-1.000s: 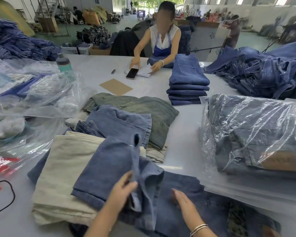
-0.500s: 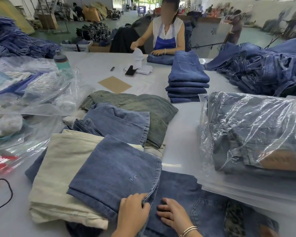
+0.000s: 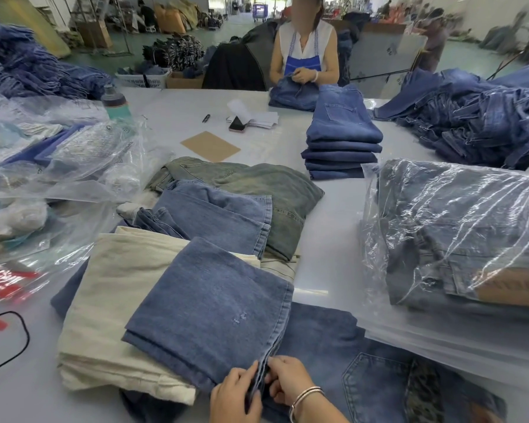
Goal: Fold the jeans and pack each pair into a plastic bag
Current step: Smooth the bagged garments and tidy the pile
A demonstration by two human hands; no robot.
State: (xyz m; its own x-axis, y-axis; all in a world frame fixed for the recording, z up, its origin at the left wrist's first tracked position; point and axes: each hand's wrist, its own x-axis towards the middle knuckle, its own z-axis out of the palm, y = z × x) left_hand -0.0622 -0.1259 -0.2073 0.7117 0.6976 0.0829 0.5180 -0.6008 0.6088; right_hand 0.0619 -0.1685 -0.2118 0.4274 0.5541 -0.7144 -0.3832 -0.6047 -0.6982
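Head cam view: both hands sit together at the bottom edge of the table. The left hand and right hand each have their fingers curled onto the near hem of the folded blue jeans, pinching that edge between them. Those jeans lie half on a cream-coloured pair and half on a darker pair spread flat under the right wrist, which wears thin bangles.

Around it, pretty crowded. More blue jeans and a greenish pair lie just beyond. On the right, a bagged bundle sits on a stack of flat plastic bags, overlapping the darker pair. Crinkled bags pile up on the left, with a black cable near the edge. Further back there's a neat stack of jeans, a brown card, a phone and a seated person handling denim.
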